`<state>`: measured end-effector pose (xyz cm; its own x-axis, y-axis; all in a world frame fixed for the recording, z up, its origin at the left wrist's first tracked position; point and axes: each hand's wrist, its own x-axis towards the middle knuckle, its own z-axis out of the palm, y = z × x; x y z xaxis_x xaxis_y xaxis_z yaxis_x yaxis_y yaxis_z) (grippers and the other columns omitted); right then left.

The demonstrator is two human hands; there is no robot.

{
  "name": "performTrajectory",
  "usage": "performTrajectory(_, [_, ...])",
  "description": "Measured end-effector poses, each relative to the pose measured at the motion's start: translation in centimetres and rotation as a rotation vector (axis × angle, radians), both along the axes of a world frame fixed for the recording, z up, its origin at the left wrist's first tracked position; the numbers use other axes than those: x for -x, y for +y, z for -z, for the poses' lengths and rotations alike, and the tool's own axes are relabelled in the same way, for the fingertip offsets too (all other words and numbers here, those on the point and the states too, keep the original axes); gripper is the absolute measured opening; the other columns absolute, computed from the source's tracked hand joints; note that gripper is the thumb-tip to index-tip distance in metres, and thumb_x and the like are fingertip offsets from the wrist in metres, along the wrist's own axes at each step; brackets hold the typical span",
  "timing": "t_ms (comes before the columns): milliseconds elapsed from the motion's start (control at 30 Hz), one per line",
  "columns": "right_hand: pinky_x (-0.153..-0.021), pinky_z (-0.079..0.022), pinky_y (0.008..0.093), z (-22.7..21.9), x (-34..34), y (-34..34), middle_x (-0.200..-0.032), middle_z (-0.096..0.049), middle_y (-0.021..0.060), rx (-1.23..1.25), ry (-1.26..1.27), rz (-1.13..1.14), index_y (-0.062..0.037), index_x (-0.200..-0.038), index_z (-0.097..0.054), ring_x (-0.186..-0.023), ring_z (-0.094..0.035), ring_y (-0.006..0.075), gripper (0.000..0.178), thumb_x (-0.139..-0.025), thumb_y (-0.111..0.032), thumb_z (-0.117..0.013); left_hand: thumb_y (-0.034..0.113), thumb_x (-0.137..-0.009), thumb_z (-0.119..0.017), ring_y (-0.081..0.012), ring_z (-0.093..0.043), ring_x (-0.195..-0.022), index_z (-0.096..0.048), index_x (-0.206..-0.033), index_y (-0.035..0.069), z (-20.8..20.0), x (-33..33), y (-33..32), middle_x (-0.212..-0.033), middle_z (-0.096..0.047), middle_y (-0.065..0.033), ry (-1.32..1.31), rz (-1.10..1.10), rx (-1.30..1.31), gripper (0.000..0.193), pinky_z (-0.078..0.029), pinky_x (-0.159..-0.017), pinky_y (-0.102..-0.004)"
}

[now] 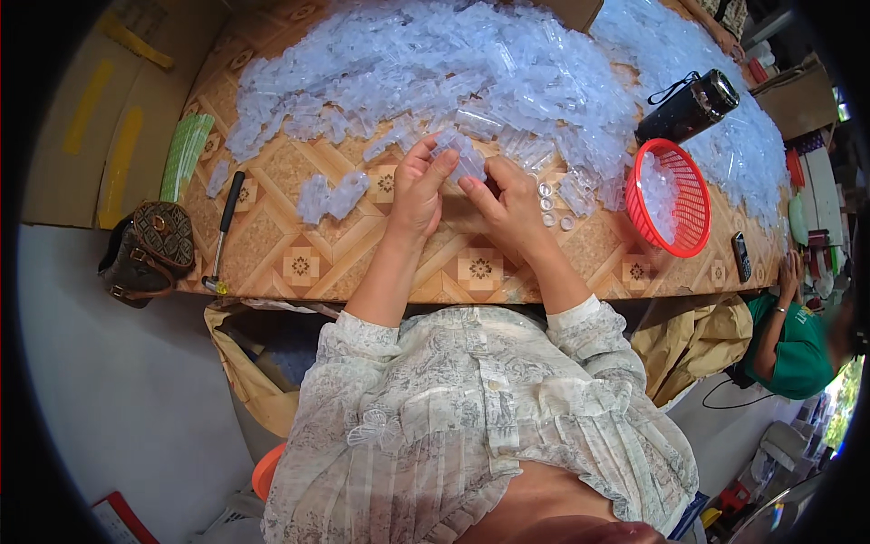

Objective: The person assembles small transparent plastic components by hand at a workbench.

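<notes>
In front of me, just above the table, my left hand (pixel 420 189) is closed on a clear plastic piece (pixel 464 156), thumb and fingers gripping its left side. My right hand (pixel 509 198) is closed at the piece's right edge, thumb against curled fingers; exactly what sits between those fingers is partly hidden. Beside the right hand lie several small clear rings (pixel 547 206). A few loose clear plastic pieces (pixel 332 197) rest to the left of my hands. Beyond them spreads a large heap of similar clear plastic pieces (pixel 435 68).
On the right stand a red basket (pixel 700 213) of small clear parts, a black flask (pixel 689 107) and a mobile phone (pixel 741 257). To the left lie a hammer (pixel 229 213), a brown bag (pixel 156 249) and a cardboard box (pixel 136 118). A person in green (pixel 797 349) sits at the right.
</notes>
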<state>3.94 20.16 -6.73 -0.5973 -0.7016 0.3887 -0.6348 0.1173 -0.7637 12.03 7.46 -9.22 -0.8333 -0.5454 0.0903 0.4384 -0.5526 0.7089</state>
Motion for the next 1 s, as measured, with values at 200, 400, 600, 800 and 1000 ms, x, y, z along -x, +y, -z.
performTrajectory(200, [-0.059,-0.042,0.0375,0.1,0.1,-0.3,-0.070,-0.057,0.0139,-0.038,-0.063,0.023,0.0021,-0.081,-0.061,-0.063,-0.055,0.0285,0.033,-0.084,-0.030,-0.068,0.011,-0.088,-0.067,-0.0127,-0.061,-0.093,-0.054,-0.115,0.003,-0.1,0.5,-0.1,-0.105,-0.064,-0.0062,-0.061,-0.027,-0.095,0.030,-0.048,-0.084,-0.0260])
performTrajectory(400, [-0.064,-0.049,0.0339,0.0,0.8,0.0,-0.082,-0.065,0.0131,0.080,-0.202,0.094,-0.0023,-0.097,-0.067,-0.069,-0.063,0.0245,0.021,-0.089,-0.020,-0.060,0.020,-0.093,-0.061,-0.0262,-0.065,-0.093,-0.052,-0.113,0.007,-0.3,-0.3,-0.5,-0.104,-0.064,-0.0125,-0.022,0.045,-0.322,0.026,-0.054,-0.078,-0.0371])
performTrajectory(600, [-0.075,-0.050,0.0422,-1.2,3.9,2.6,-0.094,-0.066,0.0175,-0.132,0.035,0.353,-0.0035,-0.096,-0.066,-0.086,-0.063,0.0345,0.017,-0.089,-0.016,-0.056,0.037,-0.096,-0.054,-0.0280,-0.066,-0.084,-0.053,-0.111,0.007,0.6,-0.1,-1.0,-0.098,-0.063,-0.0124,-0.117,0.098,-0.381,0.033,-0.055,-0.073,-0.0401])
performTrajectory(800, [-0.074,-0.050,0.0448,-1.7,3.2,4.7,-0.089,-0.063,0.0172,-0.426,0.231,0.361,-0.0039,-0.089,-0.064,-0.085,-0.062,0.0352,0.015,-0.083,-0.017,-0.063,0.046,-0.096,-0.049,-0.0195,-0.058,-0.064,-0.055,-0.110,0.007,1.0,-0.1,-1.1,-0.085,-0.060,-0.0084,-0.178,0.207,-0.404,0.041,-0.049,-0.062,-0.0358])
performTrajectory(1000, [-0.071,-0.050,0.0462,-0.2,1.6,4.3,-0.089,-0.059,0.0166,-0.520,0.351,0.380,-0.0026,-0.085,-0.063,-0.088,-0.059,0.0344,0.018,-0.080,-0.020,-0.067,0.052,-0.097,-0.042,-0.0176,-0.054,-0.059,-0.055,-0.112,0.007,0.8,0.0,-0.9,-0.082,-0.059,-0.0080,-0.134,0.299,-0.409,0.050,-0.044,-0.058,-0.0324])
